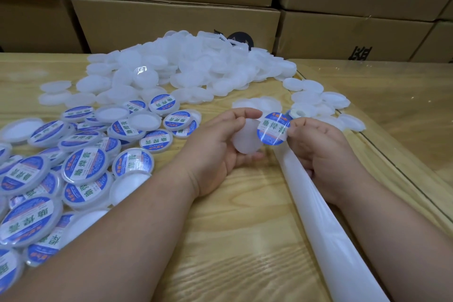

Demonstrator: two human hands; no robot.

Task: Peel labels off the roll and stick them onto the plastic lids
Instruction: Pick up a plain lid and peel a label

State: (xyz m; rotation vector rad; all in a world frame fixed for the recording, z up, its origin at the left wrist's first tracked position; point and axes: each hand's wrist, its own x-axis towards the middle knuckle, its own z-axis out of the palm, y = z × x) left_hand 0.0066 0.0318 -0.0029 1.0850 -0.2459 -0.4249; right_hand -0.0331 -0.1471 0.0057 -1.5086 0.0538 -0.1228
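A left hand (pixel 220 140) curls its fingers around a blank white lid (pixel 245 137), held above a wooden table (pixel 232 240). Just beside it, the right hand (pixel 316 144) pinches a round blue label (pixel 273 128) at its right edge between thumb and fingertip, the label's left edge overlapping the lid.

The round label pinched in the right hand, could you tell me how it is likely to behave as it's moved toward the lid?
The label is a thin glossy film held only at its edge by the right hand, so it will probably flop or curl. Peeled, it likely clings to fingers. It looks nearly weightless beside the lid in the left hand.
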